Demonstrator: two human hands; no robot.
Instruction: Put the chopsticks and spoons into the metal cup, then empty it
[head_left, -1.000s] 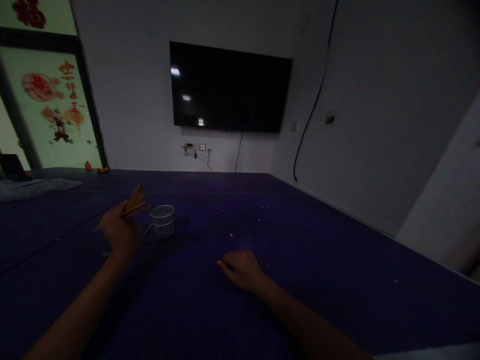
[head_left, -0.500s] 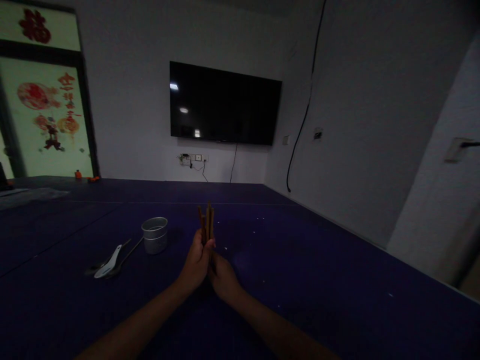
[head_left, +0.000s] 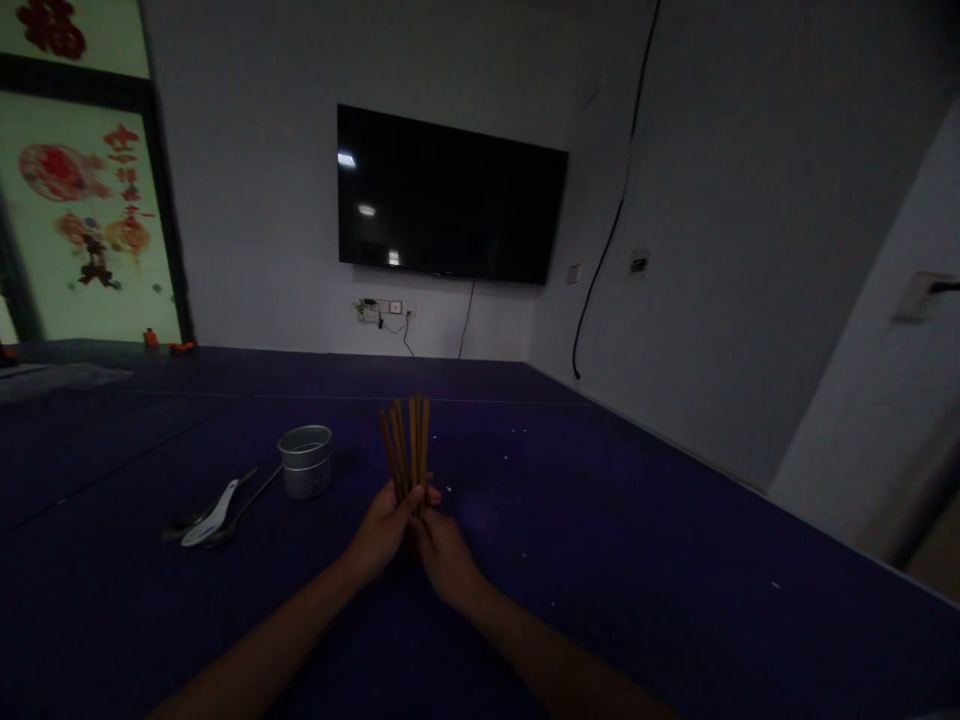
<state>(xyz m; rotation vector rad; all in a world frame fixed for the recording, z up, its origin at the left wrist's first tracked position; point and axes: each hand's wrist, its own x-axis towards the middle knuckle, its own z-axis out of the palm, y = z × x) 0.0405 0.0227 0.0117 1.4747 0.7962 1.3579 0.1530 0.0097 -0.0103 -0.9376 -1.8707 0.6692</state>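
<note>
Several brown wooden chopsticks (head_left: 414,440) stand nearly upright in a bundle, their tops fanned apart. My left hand (head_left: 386,525) is closed round them from the left, its thumb across the front. On the right, my right hand (head_left: 442,550) grips the lower part of the bundle, touching the left hand. The lower ends are hidden by my hands. Left of my hands, a grey metal cup (head_left: 306,470) stands upright on the dark blue-purple table (head_left: 600,560). Beside it lie a white spoon (head_left: 211,515) and dark long-handled spoons (head_left: 251,505).
Small white scraps (head_left: 506,458) dot the surface to the right. Clear plastic wrapping (head_left: 64,380) lies at the far left, near small orange objects (head_left: 165,343). Behind, a television (head_left: 450,195) hangs on the wall, and a black cable (head_left: 604,255) hangs down in the corner.
The chopsticks have fanned wider, and more of their length shows above my hands. Both hands remain around the bundle. The view has shifted slightly.
</note>
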